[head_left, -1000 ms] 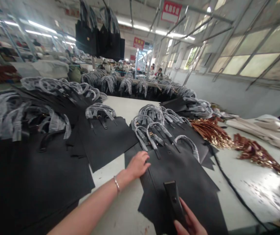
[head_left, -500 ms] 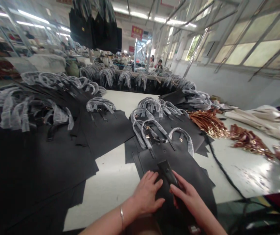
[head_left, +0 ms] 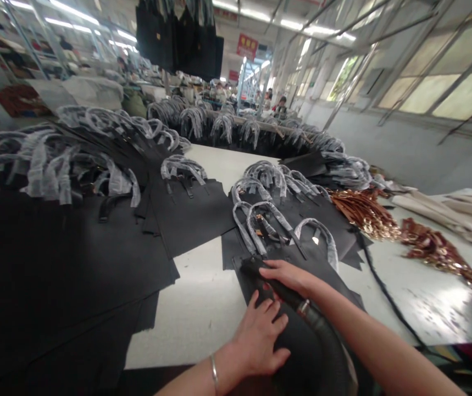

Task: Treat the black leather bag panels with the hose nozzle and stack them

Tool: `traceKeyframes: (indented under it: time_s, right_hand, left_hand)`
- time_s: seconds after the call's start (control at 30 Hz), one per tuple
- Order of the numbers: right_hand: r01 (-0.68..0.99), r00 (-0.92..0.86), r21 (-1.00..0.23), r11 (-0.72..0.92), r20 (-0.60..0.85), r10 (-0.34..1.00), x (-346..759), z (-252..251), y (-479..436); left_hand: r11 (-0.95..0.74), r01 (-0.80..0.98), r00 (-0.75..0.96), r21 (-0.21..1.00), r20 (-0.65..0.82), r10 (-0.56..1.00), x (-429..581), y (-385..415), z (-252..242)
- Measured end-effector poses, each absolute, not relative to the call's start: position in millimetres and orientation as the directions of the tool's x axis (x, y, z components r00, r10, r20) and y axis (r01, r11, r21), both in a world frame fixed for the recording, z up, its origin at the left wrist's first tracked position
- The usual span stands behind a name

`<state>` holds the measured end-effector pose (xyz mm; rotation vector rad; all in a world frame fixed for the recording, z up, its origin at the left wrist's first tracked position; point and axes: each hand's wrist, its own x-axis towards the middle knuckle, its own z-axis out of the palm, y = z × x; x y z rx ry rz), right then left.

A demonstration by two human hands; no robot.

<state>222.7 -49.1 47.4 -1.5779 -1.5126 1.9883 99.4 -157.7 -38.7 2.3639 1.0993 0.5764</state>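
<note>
Right hand (head_left: 291,278) wraps a black tool (head_left: 286,294), fingers closed round its body; its front end points up-left, low over or on the top black panel (head_left: 316,261), can't tell if touching. Ribbed hose (head_left: 328,338) trails toward the wearer past a metal band (head_left: 303,306). Left hand (head_left: 258,333) palm down, fingers spread, grips nothing visible, seems to rest on the same panel. Panel lies on others on the white surface (head_left: 198,297), plastic-wrapped handles (head_left: 271,206) just beyond.

Risks, my read: left fingertips sit near the tool, so a slip could knock them, or burn them if it runs hot (can't tell). Stiff-looking hose could tug the tool off line or drag the panel. Loose stacking could let layers slide under a light left-hand press. Front end pushed too far could catch the handle wrap.
</note>
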Motion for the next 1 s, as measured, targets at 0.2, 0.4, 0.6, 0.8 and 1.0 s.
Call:
traceKeyframes:
  time_s: [0.2, 0.4, 0.6, 0.8, 1.0]
  right_hand:
    - [0.45, -0.42, -0.78, -0.435, -0.615, 0.668, 202.2, 47.9, -31.1]
    - [0.546, -0.49, -0.741, -0.391, -0.661, 0.569, 204.8, 52.0, -28.9]
    - [0.542, -0.45, -0.747, -0.384, -0.644, 0.618, 176.8, 54.1, -24.1]
    - [0.563, -0.486, -0.734, -0.38, -0.666, 0.565, 191.1, 54.1, -28.6]
    - [0.496, -0.417, -0.786, -0.369, -0.589, 0.692, 182.1, 46.3, -44.3]
  left_hand:
    - [-0.577, 0.598, 0.597, 0.556, 0.17, 0.784, 99.7, -157.7, -42.1]
    - [-0.601, 0.632, 0.612, 0.489, 0.162, 0.774, 96.4, -158.5, -35.7]
    - [-0.615, 0.625, 0.617, 0.481, 0.177, 0.766, 94.0, -158.9, -35.5]
    - [-0.628, 0.614, 0.62, 0.477, 0.201, 0.759, 93.4, -157.9, -42.4]
    - [-0.658, 0.58, 0.629, 0.481, 0.248, 0.736, 95.3, -156.7, -40.0]
